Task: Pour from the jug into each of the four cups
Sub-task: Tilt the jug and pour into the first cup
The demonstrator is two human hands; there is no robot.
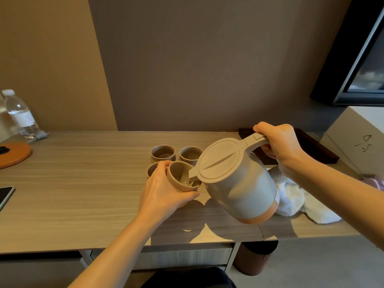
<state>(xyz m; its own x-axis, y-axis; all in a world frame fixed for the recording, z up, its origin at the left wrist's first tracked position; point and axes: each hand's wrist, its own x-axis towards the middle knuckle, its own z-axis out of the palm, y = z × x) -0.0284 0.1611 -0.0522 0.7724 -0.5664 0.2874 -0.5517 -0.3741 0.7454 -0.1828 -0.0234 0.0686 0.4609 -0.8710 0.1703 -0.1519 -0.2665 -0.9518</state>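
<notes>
My right hand [279, 145] grips the handle of a grey jug [234, 179] with a tan base, tilted to the left. Its spout reaches into a tan cup [178, 177] that my left hand [164, 190] holds lifted and tipped toward the jug. A little water shows inside that cup. Two more tan cups [163, 153] [190, 154] stand side by side behind it on the wooden table [83, 183]. A further cup [151, 169] is partly hidden behind my left hand.
A water bottle [19, 114] stands at the far left by an orange round pad [14, 153]. A phone [5, 195] lies at the left edge. A white cloth [303, 204], a dark tray [315, 146] and a white box [357, 138] sit on the right.
</notes>
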